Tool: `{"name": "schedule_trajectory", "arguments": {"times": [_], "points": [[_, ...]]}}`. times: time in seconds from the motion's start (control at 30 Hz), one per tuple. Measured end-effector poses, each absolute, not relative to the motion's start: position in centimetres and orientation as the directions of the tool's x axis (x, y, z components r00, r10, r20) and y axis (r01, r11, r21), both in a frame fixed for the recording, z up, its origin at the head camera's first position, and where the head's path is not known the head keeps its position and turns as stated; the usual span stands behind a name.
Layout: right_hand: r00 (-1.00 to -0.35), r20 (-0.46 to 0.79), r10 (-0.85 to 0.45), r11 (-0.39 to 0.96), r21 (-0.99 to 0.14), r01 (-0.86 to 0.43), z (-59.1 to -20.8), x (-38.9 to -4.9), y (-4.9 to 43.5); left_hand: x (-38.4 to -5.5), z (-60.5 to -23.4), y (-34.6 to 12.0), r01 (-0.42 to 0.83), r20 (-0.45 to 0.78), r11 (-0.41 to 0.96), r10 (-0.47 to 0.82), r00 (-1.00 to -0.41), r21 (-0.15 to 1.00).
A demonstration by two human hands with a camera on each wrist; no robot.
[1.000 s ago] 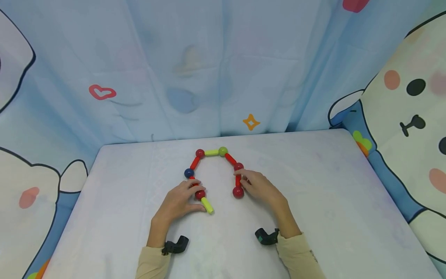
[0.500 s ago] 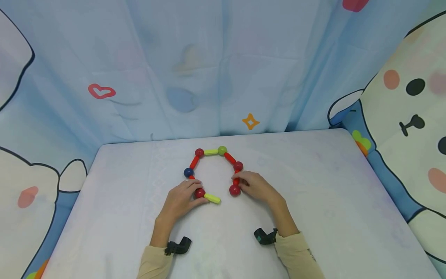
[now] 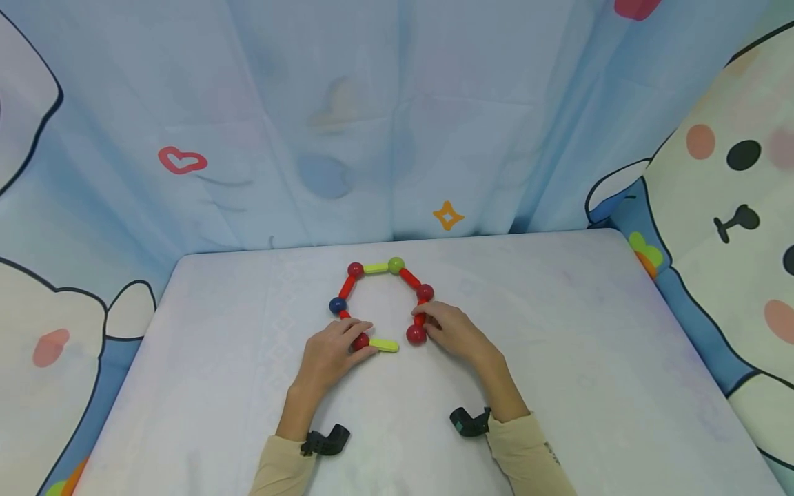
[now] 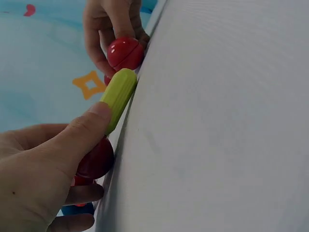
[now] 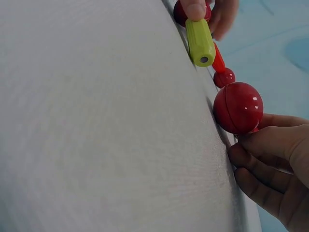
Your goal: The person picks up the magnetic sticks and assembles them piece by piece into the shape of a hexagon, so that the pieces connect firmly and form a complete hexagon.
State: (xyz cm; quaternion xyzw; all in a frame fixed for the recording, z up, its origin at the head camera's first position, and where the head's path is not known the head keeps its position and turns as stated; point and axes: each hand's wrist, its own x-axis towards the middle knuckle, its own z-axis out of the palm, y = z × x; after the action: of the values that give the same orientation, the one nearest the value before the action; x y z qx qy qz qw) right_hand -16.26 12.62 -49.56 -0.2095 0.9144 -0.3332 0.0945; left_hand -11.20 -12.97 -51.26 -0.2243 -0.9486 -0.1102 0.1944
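Note:
A ring-like chain of magnetic building sticks and balls lies on the table, with a gap at its near side. My left hand grips the red ball at the left end, thumb tip against the yellow-green stick that sticks out from it. That stick's free end, with a metal disc in it, points at the gap. On the right, my right hand pinches the red stick behind the other end ball, also red. A short space separates this ball from the yellow-green stick's tip.
Farther back, the chain runs through a blue ball, a red ball, a green ball and another red ball. A white cloth covers the table; a blue printed curtain hangs behind it.
The yellow-green stick has swung from slanting toward the near side to pointing right. My left hand has shifted right with it. The right end ball has moved slightly left and away.

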Motion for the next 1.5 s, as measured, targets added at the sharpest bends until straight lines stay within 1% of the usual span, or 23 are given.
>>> {"name": "schedule_trajectory", "arguments": {"times": [0.13,0.23,0.43,0.6,0.8,1.1,1.5], "points": [[-0.896,-0.030,-0.443,0.694,-0.644,-0.322,-49.5,-16.2,12.6,-11.0,-51.2,-12.8,0.493,0.373,0.864,0.426,-0.824,0.101],[-0.898,-0.029,-0.440,0.696,-0.643,-0.320,-49.5,-16.2,12.5,-11.0,-51.6,-12.6,0.494,0.381,0.864,0.425,-0.821,0.102],[-0.898,-0.029,-0.439,0.698,-0.640,-0.321,-49.5,-16.1,12.5,-11.1,-52.2,-12.2,0.481,0.431,0.863,0.380,-0.818,0.152],[-0.899,-0.025,-0.437,0.698,-0.640,-0.322,-49.6,-16.2,12.4,-11.1,-52.2,-11.9,0.452,0.427,0.871,0.342,-0.837,0.191],[-0.899,-0.024,-0.437,0.704,-0.632,-0.325,-49.7,-16.3,12.4,-11.1,-52.1,-11.6,0.417,0.398,0.894,0.327,-0.857,0.162],[-0.896,-0.011,-0.444,0.699,-0.630,-0.338,-49.9,-16.4,12.1,-11.0,-51.9,-11.1,0.405,0.404,0.906,0.326,-0.855,0.126],[-0.899,-0.020,-0.438,0.705,-0.627,-0.330,-50.0,-16.4,12.1,-11.0,-51.7,-11.3,0.427,0.391,0.887,0.335,-0.857,0.176]]}}
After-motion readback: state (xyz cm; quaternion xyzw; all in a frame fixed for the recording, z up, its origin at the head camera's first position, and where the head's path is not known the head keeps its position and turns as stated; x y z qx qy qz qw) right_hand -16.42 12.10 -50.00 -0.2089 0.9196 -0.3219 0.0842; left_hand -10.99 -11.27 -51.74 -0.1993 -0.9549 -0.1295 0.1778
